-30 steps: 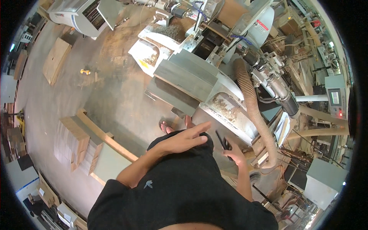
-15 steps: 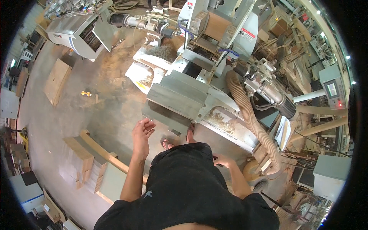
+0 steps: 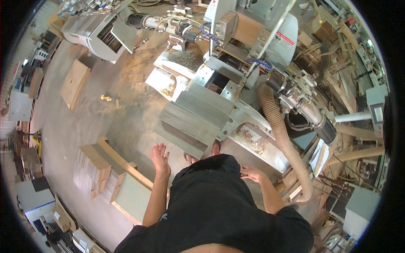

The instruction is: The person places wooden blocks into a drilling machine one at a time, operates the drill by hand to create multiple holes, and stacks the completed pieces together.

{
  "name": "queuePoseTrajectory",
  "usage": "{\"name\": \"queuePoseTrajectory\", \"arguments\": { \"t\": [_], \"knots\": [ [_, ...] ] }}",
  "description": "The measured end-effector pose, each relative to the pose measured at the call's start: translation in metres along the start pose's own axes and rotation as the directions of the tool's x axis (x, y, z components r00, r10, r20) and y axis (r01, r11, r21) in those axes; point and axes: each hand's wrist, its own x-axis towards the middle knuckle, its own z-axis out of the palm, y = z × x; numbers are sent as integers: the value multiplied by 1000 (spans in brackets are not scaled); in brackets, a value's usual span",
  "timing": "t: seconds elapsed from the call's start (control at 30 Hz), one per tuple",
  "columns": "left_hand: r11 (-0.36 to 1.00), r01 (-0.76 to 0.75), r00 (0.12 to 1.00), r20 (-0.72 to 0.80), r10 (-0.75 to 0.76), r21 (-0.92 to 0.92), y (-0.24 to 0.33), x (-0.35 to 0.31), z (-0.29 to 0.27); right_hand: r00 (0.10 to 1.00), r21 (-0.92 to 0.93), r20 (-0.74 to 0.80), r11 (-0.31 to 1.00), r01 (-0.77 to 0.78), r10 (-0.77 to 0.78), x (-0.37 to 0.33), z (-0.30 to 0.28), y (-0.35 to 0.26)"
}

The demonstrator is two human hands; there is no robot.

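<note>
A rectangular red-and-white label (image 3: 284,39) stands on the pale curved guard (image 3: 287,54) of the woodworking machine; its rows of print are too small to make out. Small lettering (image 3: 73,38) marks the front of the white machine cabinet (image 3: 101,49) at upper left, likewise illegible. The control panel (image 3: 378,111) has a pale screen, its characters too blurred to tell.

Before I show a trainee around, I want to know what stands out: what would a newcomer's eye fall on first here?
Probably the large machine at upper centre, with a thick ribbed tan hose curving down its right side. Nearer, the left hand is raised open, while the right hand is beside the dark shorts. A small yellow object stands out on the floor at left.
</note>
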Motion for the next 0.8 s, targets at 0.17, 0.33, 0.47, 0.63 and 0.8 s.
{"name": "queuePoseTrajectory", "arguments": {
  "t": [0.17, 0.33, 0.47, 0.63, 0.8],
  "knots": [
    [988, 127, 990, -53, -132, -90, -44, 17, 7, 931, -701, -236, 712, 36, -279, -1, -35, -86],
    [959, 188, 962, 235, -136, -214, -61, 16, 23, 195, -786, -147, 234, 573, -970, 39, -31, -285],
    [931, 183, 973, 191, -127, -315, -59, 4, 48, 171, -984, -121, 141, 112, -978, 104, -7, -417],
    [924, 100, 990, 126, -57, -369, -48, -5, 67, 596, -985, -18, -89, -150, -803, 153, 6, -453],
    [925, 134, 980, 186, -71, -356, -38, -13, 73, 654, -989, 88, -142, -30, -752, 126, 17, -446]
  ]
}}
